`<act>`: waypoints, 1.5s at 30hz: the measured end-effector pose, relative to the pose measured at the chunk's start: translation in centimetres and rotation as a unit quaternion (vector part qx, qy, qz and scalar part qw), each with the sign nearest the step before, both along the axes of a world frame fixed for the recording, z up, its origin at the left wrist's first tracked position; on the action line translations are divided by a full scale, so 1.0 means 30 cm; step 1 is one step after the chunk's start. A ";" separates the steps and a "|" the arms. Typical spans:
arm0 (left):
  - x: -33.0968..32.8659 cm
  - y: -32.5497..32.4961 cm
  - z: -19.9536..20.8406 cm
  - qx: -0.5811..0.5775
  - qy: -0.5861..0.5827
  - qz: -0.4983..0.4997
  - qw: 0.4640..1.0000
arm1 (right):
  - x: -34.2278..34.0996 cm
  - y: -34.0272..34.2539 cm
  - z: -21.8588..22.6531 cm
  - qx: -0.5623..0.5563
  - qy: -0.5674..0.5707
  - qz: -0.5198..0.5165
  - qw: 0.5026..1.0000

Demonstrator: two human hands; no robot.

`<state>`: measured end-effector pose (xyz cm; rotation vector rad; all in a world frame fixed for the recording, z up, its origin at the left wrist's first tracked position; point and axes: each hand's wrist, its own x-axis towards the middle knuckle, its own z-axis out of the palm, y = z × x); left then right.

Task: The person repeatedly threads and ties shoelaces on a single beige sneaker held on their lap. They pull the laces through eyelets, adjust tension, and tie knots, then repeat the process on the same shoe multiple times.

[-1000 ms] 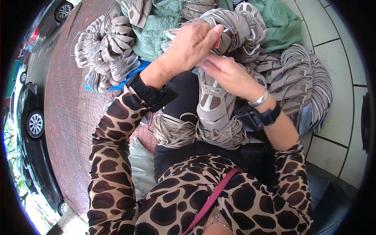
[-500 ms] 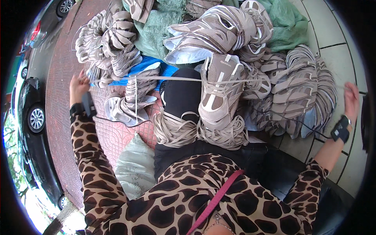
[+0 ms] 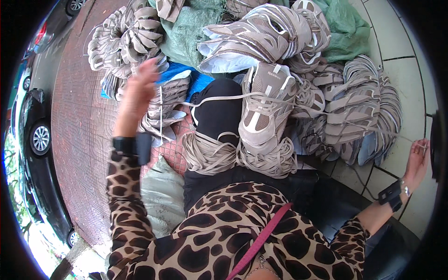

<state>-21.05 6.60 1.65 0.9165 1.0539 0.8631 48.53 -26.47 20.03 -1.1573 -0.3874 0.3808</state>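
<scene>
A grey-brown shoe upper (image 3: 266,109) with white trim rests over my right knee, toe toward me. One pale shoelace (image 3: 224,98) is threaded through its eyelets and stretches out to both sides. At the far right my right hand (image 3: 416,158) is closed, its fingers pinching one lace end. On the left my left hand (image 3: 140,91) is raised in front of the stacked uppers, its fingers smeared by motion; whether it holds the slack, wavy left lace end is unclear. Bundles of loose laces (image 3: 210,154) lie across both my thighs.
Nested stacks of uppers stand left (image 3: 123,42), ahead (image 3: 261,35) and right (image 3: 354,107). Green woven sacks (image 3: 191,37) lie behind them, with a blue sheet (image 3: 200,84) at the left. A pale filled sack (image 3: 163,193) sits by my left thigh. Parked cars (image 3: 42,154) line the far left.
My left hand has swung inward and up, and the left lace has gone from taut to slack. My right hand has moved down and slightly outward, drawing the right lace end with it.
</scene>
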 end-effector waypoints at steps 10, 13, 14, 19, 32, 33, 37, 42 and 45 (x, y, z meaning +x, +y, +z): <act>0.562 -0.224 -0.179 0.260 0.132 -0.176 0.940 | -0.567 0.025 0.058 0.055 -0.036 -0.013 0.998; 0.441 -0.151 -0.090 0.033 0.081 -0.219 0.972 | -0.472 -0.154 0.032 0.070 -0.040 0.244 0.967; 0.409 -0.131 -0.082 -0.026 0.077 -0.234 0.969 | -0.525 -0.110 0.010 0.033 -0.059 0.283 0.957; 0.389 -0.212 -0.090 0.379 0.385 -0.272 0.797 | -0.921 0.231 -0.309 -0.383 -0.103 0.253 0.883; 0.452 -0.234 -0.144 0.321 0.285 -0.181 0.885 | -1.098 0.424 -0.690 -0.312 -0.245 0.276 0.875; 0.474 -0.213 -0.163 0.335 0.258 -0.155 0.893 | -1.095 0.432 -0.707 -0.289 -0.248 0.278 0.882; 0.534 -0.185 -0.217 0.307 0.269 -0.172 0.897 | -1.099 0.460 -0.708 -0.305 -0.263 0.272 0.874; 0.537 -0.207 -0.196 0.301 0.295 -0.211 0.882 | -1.078 0.458 -0.703 -0.383 -0.249 0.274 0.847; 0.537 -0.212 -0.181 0.307 0.319 -0.221 0.869 | -1.117 0.477 -0.681 -0.369 -0.312 0.231 0.844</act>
